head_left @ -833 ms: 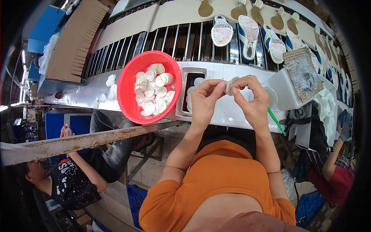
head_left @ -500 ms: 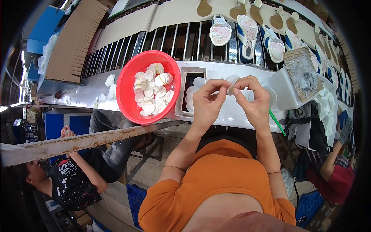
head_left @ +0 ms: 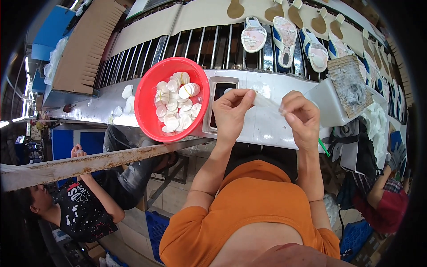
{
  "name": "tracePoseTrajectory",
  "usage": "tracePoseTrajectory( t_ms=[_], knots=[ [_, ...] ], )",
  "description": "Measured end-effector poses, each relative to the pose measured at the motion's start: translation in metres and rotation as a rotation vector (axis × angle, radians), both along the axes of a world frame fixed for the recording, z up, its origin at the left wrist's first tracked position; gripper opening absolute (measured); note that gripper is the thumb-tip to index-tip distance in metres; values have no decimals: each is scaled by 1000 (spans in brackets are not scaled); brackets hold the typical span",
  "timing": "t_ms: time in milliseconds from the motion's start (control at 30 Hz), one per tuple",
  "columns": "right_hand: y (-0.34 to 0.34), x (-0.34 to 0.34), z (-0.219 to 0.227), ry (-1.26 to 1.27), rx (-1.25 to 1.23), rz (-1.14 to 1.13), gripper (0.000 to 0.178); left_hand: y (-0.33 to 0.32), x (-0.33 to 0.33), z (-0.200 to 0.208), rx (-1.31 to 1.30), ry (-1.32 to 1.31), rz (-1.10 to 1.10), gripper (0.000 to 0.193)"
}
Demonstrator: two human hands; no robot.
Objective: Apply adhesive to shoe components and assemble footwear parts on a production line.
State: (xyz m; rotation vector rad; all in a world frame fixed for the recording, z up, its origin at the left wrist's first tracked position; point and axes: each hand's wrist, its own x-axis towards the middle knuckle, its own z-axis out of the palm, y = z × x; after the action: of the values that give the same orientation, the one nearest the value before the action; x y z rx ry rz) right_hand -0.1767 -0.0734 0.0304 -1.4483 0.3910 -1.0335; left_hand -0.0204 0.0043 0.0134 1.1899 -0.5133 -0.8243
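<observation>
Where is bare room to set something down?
Mostly bare tabletop shows between left hand and right hand, flanked by grey bin and white container. Rollers between red basin and sandals are uncovered. Crowded: among the sandals, and inside and left of the basin, where white discs lie.

Leftward, passage is blocked by the red basin (head_left: 148,120), its rim just beside the grey tray (head_left: 223,80). Rightward, the way is barred by the white container (head_left: 328,106) and its cardboard piece (head_left: 349,84)! Between left hand (head_left: 232,113) and right hand (head_left: 304,118), the gap is crossed by a blurred white piece (head_left: 265,101); nearer the body, a lane is offered over the white tabletop (head_left: 269,130).
</observation>
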Motion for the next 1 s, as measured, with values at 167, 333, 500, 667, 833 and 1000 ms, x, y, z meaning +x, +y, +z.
tracePoseTrajectory(
  t_ms=[167, 333, 500, 667, 833, 1000],
  knots=[
    [1, -22, 18, -549, 112, 429, 13, -3, 12, -7, 7, -47, 94, 16],
    [0, -32, 38, 218, -215, 671, 25, -2, 12, -5, -65, -131, 160, 14],
    [6, -14, 28, 591, -249, 61, 28, 6, 6, 4, -72, -254, 118, 13],
    [9, 0, 32, 525, -192, 262, 39, 17, 14, 11, -80, -313, 174, 13],
    [10, 32, 44, 422, -107, -25, 41, 32, 27, 19, -92, -468, 125, 12],
    [9, 66, 19, 324, -111, 32, 14, 50, 42, 19, 53, -488, 141, 12]
  ],
)
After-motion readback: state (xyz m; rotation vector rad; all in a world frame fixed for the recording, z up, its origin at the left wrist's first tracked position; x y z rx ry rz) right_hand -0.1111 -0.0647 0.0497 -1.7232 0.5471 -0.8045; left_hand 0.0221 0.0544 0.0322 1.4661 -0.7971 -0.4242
